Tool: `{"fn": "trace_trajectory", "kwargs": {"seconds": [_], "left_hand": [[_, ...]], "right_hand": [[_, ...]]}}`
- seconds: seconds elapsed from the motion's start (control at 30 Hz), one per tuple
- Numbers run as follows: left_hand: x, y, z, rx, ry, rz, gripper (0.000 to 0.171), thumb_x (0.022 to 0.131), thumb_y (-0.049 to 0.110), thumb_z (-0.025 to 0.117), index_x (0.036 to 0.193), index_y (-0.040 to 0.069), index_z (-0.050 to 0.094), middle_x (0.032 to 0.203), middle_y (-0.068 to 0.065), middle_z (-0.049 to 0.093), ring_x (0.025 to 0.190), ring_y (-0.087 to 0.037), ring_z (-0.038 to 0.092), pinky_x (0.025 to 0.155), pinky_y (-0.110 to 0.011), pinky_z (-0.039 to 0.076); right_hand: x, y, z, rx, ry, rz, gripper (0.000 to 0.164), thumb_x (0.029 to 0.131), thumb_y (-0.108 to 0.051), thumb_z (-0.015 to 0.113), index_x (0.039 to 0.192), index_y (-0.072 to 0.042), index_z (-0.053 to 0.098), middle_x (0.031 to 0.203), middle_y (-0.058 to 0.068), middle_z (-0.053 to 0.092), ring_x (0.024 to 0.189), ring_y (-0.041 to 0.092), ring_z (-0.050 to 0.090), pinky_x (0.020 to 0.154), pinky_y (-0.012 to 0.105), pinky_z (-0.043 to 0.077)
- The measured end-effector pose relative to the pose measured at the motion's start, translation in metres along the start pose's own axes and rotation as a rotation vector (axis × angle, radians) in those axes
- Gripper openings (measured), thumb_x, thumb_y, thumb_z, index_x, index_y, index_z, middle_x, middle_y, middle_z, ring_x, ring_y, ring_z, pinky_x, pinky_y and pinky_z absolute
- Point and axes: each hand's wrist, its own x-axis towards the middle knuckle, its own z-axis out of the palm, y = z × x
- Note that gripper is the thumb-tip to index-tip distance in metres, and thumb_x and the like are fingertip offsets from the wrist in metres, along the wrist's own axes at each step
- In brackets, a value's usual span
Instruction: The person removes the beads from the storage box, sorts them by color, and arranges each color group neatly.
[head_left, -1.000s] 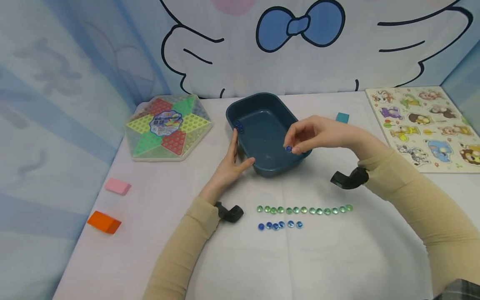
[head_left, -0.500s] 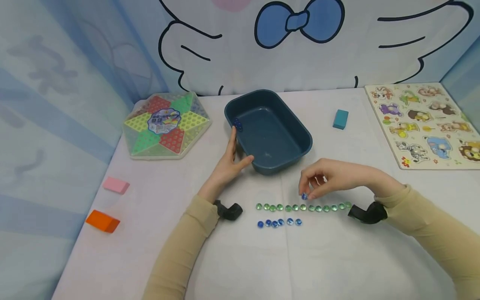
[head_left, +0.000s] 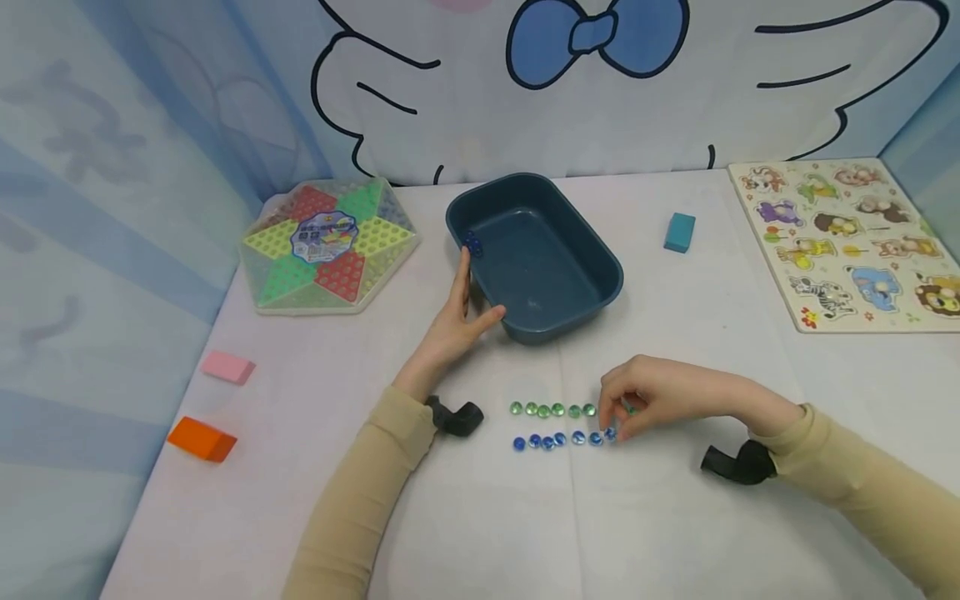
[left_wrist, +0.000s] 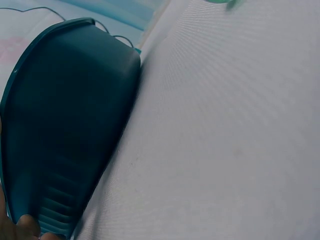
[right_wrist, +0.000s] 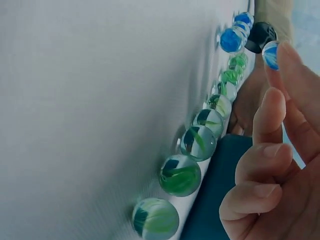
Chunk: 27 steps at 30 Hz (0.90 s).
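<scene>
My right hand (head_left: 663, 392) pinches a blue-swirled glass marble (right_wrist: 270, 55) between thumb and fingertip, at the right end of a row of blue marbles (head_left: 560, 439). Just beyond runs a row of green marbles (head_left: 558, 410), its right part largely hidden by that hand. In the right wrist view, the held marble appears beside the green marbles (right_wrist: 180, 175). My left hand (head_left: 450, 333) rests against the near left side of a dark blue plastic bin (head_left: 536, 258), fingers extended and thumb at the near corner. A few dark blue marbles (head_left: 473, 243) lie in the bin's left end.
Back left stands a hexagonal Chinese checkers box (head_left: 326, 246). Pink (head_left: 228, 367) and orange (head_left: 202, 438) blocks lie near the left table edge. A teal block (head_left: 679, 232) sits right of the bin, and an animal puzzle board (head_left: 855, 246) lies at the far right.
My right hand has moved from over the bin toward the near side, bringing the blue marble down to the right end of the blue row. My left hand has stayed at the bin.
</scene>
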Motion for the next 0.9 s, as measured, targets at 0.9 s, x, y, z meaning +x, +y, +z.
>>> {"fn": "trace_trajectory", "kwargs": {"seconds": [0.9], "left_hand": [[-0.014, 0.032, -0.004, -0.047, -0.042, -0.056, 0.093, 0.089, 0.02, 0.062, 0.148, 0.032, -0.009, 0.156, 0.0, -0.007, 0.143, -0.016, 0.0, 0.116, -0.035, 0.01]], "right_hand": [[0.002, -0.006, 0.012, -0.227, 0.041, 0.063, 0.014, 0.075, -0.018, 0.076, 0.085, -0.024, 0.069, 0.069, -0.016, 0.048, 0.063, -0.002, 0.044, 0.06, 0.017, 0.04]]}}
